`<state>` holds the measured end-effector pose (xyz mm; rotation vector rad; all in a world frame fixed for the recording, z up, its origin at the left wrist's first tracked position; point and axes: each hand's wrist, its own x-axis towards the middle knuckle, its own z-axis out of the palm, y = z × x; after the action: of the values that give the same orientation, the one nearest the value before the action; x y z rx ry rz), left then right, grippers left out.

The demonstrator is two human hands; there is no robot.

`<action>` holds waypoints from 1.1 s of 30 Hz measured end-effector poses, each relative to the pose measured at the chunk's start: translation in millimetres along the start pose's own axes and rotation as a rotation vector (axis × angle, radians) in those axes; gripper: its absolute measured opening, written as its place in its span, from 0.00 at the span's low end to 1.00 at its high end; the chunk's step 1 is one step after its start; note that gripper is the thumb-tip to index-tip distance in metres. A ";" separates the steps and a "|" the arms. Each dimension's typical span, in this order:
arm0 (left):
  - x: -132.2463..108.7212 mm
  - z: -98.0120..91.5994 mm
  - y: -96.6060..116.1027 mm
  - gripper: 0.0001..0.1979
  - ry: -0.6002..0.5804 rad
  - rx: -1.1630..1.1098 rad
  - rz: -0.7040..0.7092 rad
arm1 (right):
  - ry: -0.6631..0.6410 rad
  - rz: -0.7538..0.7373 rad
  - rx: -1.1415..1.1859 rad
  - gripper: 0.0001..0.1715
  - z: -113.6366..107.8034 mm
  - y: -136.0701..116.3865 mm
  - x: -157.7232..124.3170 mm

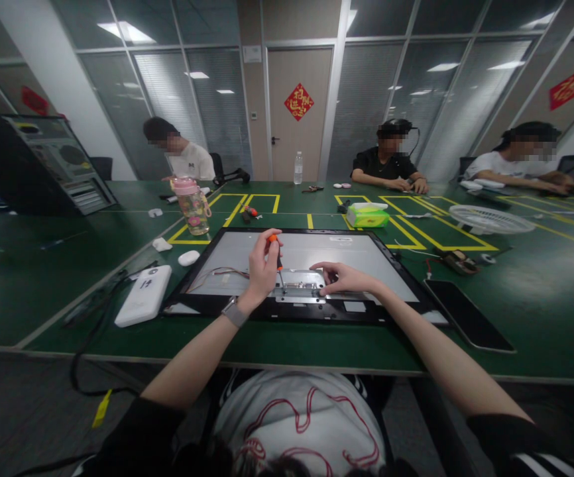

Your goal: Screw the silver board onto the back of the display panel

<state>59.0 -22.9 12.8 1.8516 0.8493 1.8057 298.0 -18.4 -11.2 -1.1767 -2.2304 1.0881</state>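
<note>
A monitor panel (366, 262) lies face down on the green table, its grey metal back up and a black bezel round it. Near its lower edge sits a small metal circuit cover (301, 281). My left hand (262, 271) is closed round an orange-topped screwdriver (277, 255), held upright with the tip down on the cover's left side. My right hand (343, 278) rests on the cover's right end, fingers bent and pressed against it. Thin wires (220, 271) run across the panel's left part.
A white power bank (144, 295) lies left of the panel, a black phone (467, 314) to the right. Farther back stand a pink-lidded bottle (192, 205), a green tissue pack (367, 215), a white fan (490, 218) and a PC case (43, 162). Three people sit across the table.
</note>
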 end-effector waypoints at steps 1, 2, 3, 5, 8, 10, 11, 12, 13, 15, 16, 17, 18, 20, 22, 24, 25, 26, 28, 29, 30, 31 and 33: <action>-0.1 0.0 0.2 0.11 -0.001 0.003 0.004 | 0.001 0.002 -0.001 0.43 -0.1 -0.3 -0.1; -0.1 -0.1 0.5 0.11 -0.003 0.003 0.006 | 0.001 0.003 -0.001 0.43 -0.2 -0.5 -0.1; -0.3 -0.1 0.6 0.11 -0.006 0.000 0.006 | 0.000 0.003 -0.001 0.43 -0.2 -0.7 -0.2; -0.5 -0.2 0.8 0.11 -0.012 -0.008 0.007 | -0.002 0.002 -0.005 0.43 -0.3 -0.9 -0.1; -0.8 -0.1 0.8 0.11 -0.017 -0.010 0.008 | -0.002 0.001 -0.009 0.43 0.0 -0.3 0.3; -1.0 0.2 0.7 0.11 -0.023 -0.015 0.012 | 0.000 0.005 -0.001 0.44 0.3 0.4 0.6; -1.1 0.3 0.7 0.11 -0.026 -0.019 0.012 | 0.001 0.005 0.003 0.45 0.5 0.7 0.7; -1.2 0.4 0.6 0.11 -0.028 -0.023 0.013 | 0.001 0.004 0.005 0.45 0.6 1.1 0.8; -1.3 0.4 0.5 0.12 -0.031 -0.027 0.012 | 0.001 0.003 0.004 0.45 0.6 1.4 0.9; -1.5 0.3 0.3 0.12 -0.034 -0.027 0.012 | 0.001 0.001 0.000 0.44 0.6 1.8 1.0; -1.5 0.1 0.3 0.12 -0.035 -0.026 0.013 | 0.000 0.001 0.000 0.45 0.5 2.0 1.0; -1.5 0.0 0.2 0.11 -0.038 -0.025 0.015 | -0.001 0.002 0.001 0.45 0.4 2.0 0.9; -1.5 -0.2 0.2 0.11 -0.040 -0.025 0.016 | -0.002 0.003 0.003 0.45 0.3 2.0 0.8; -1.4 -0.2 0.2 0.11 -0.039 -0.023 0.017 | -0.003 0.003 0.004 0.45 0.1 1.5 0.6; -1.3 0.0 0.3 0.11 -0.039 -0.018 0.019 | -0.001 0.003 0.000 0.45 0.0 0.7 0.3; -1.3 0.4 0.5 0.11 -0.036 -0.015 0.018 | -0.001 0.003 -0.003 0.44 -0.1 -0.3 0.1; -1.3 0.5 0.6 0.11 -0.036 -0.015 0.017 | -0.002 0.004 -0.003 0.44 -0.1 -0.8 0.0; -1.3 0.6 0.7 0.11 -0.035 -0.015 0.017 | -0.003 0.004 -0.003 0.44 -0.1 -1.1 -0.1; -1.4 0.5 1.0 0.11 -0.034 -0.009 0.018 | -0.002 0.008 -0.003 0.44 0.0 -1.6 -0.2; -1.4 0.4 1.2 0.11 -0.035 -0.005 0.019 | -0.002 0.010 -0.003 0.44 0.1 -1.7 -0.3; -1.4 0.3 1.3 0.11 -0.037 -0.003 0.020 | -0.001 0.009 -0.002 0.45 0.1 -1.7 -0.3; -1.4 0.2 1.4 0.11 -0.038 -0.002 0.019 | -0.001 0.008 0.001 0.45 0.2 -1.7 -0.4; -1.5 0.1 1.5 0.11 -0.037 -0.004 0.019 | -0.001 0.003 0.004 0.45 0.2 -1.4 -0.5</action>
<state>59.3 -24.9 12.7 1.8906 0.8175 1.7779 297.4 -19.3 -10.2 -1.1780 -2.2270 1.0935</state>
